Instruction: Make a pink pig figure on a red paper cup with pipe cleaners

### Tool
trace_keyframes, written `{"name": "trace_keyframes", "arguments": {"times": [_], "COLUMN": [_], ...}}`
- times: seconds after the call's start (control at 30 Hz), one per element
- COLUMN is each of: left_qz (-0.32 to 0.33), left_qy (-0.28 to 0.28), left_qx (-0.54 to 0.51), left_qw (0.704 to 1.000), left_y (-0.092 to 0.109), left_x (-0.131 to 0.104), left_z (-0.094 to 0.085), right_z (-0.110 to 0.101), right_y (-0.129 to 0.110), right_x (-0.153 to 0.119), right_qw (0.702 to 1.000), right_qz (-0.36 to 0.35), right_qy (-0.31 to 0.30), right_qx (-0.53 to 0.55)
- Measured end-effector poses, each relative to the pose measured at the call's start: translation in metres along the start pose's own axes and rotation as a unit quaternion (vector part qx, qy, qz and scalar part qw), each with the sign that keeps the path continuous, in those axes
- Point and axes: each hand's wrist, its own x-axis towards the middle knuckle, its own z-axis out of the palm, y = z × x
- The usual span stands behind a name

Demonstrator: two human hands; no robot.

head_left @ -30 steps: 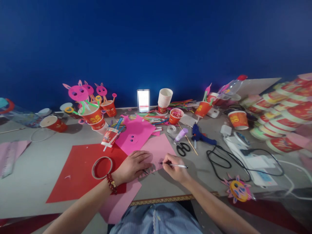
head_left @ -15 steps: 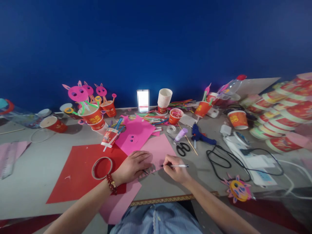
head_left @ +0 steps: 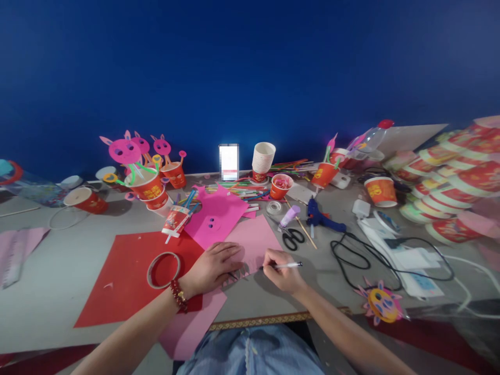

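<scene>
My right hand (head_left: 284, 272) is closed around a pen (head_left: 288, 265), its tip at the lower right part of a light pink paper sheet (head_left: 255, 240). Flat on the left edge of that sheet lies my left hand (head_left: 214, 266), fingers stretched out, with small pointed shapes just below its fingertips. Under my left wrist is red paper (head_left: 128, 276) with a roll of tape (head_left: 150, 271) on it. Bright pink paper (head_left: 224, 208) with a small face shape lies beyond my left hand. Black-handled scissors (head_left: 292, 239) rest to the right of the light pink sheet.
A blue glue gun (head_left: 324, 217), a glue stick (head_left: 290, 214) and a power strip (head_left: 390, 260) with cables lie at the right. Stacked paper cups (head_left: 264, 156) and a bright phone (head_left: 229, 162) stand at the back. Decorated cups (head_left: 144, 185) stand back left.
My right hand and the pen have shifted very slightly to the right along the paper. My left hand has stayed in place.
</scene>
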Motion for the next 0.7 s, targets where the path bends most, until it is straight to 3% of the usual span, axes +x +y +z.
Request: {"name": "trace_keyframes", "arguments": {"times": [0.7], "left_qz": [0.002], "left_qy": [0.009], "left_qx": [0.003], "left_qw": [1.000], "left_y": [0.0012], "left_x": [0.0014], "left_z": [-0.0010], "right_z": [0.0022], "right_y": [0.0044], "right_x": [-0.0003], "right_qw": [0.999], "right_qz": [0.018], "right_qy": [0.039], "right_qx": [0.018]}}
